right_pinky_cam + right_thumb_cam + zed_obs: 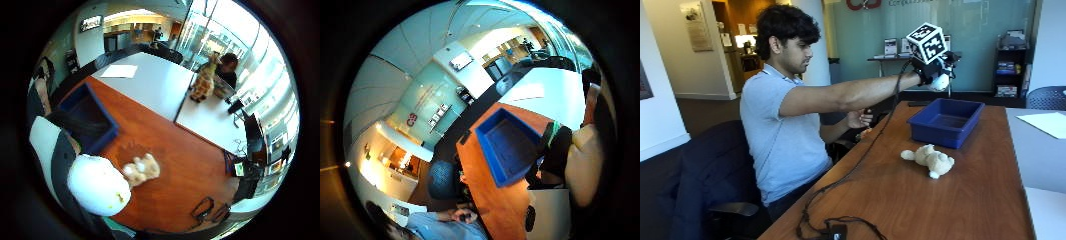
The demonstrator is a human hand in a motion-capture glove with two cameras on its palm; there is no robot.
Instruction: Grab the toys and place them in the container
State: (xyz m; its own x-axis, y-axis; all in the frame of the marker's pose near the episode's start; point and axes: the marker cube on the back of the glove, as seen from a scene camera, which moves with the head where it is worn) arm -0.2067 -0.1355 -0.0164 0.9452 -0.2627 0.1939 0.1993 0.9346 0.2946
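This was an office meeting room: a long wooden surface (pixel 959 190) ran beside white tables (pixel 150 80), with office chairs (pixel 706 175) around, a frosted glass wall (pixel 973 30) (lettering partly visible), and a shelf of binders (pixel 1011 65) behind.

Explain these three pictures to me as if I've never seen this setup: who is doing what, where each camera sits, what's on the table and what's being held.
No machine here: a person sits at a wooden table wearing a black glove on the right hand. The square picture comes from a camera beside the table. The two round ones come from cameras on that hand's palm, looking out from it.

The raised hand holds a white rounded toy above the blue container, which looks empty. A cream teddy bear lies on the table beside the container. A giraffe toy stands on the white table farther off.
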